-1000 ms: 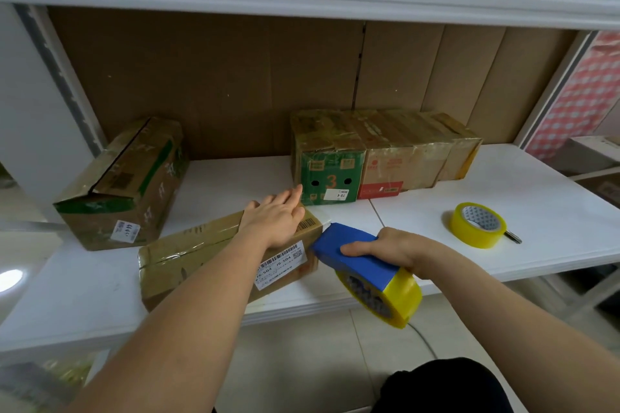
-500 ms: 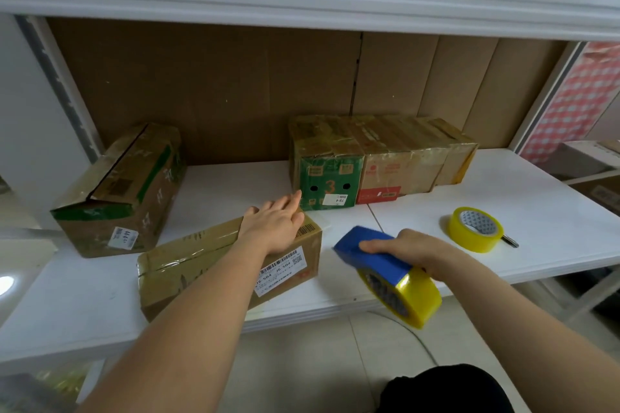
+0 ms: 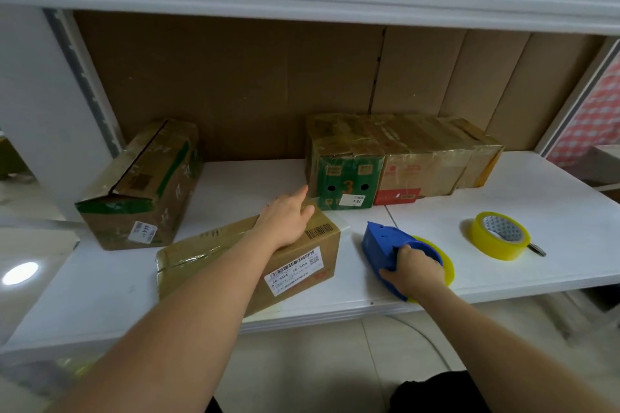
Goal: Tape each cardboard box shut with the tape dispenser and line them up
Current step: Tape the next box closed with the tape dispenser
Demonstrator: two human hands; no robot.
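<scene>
A taped brown box with a barcode label (image 3: 302, 265) lies near the shelf's front edge. My left hand (image 3: 285, 223) rests flat on its top with straight fingers. Just right of it, the blue tape dispenser with a yellow roll (image 3: 389, 248) sits on the white shelf (image 3: 503, 191), and my right hand (image 3: 414, 266) grips its handle. At the back stands a row of taped boxes: a green-fronted box marked 3 (image 3: 345, 171), a red-and-brown box (image 3: 422, 168), and a further brown box (image 3: 479, 157). At the left a box with its end flap ajar (image 3: 144, 184) lies askew.
A spare yellow tape roll (image 3: 500, 240) lies on the shelf at the right, with a small dark object at its far side. A cardboard backing covers the rear wall. An upper shelf overhangs the top. Tiled floor lies below the front edge.
My right hand carried the dispenser from off the front edge onto the shelf and set it down beside the labelled box. My left hand stayed on the box top.
</scene>
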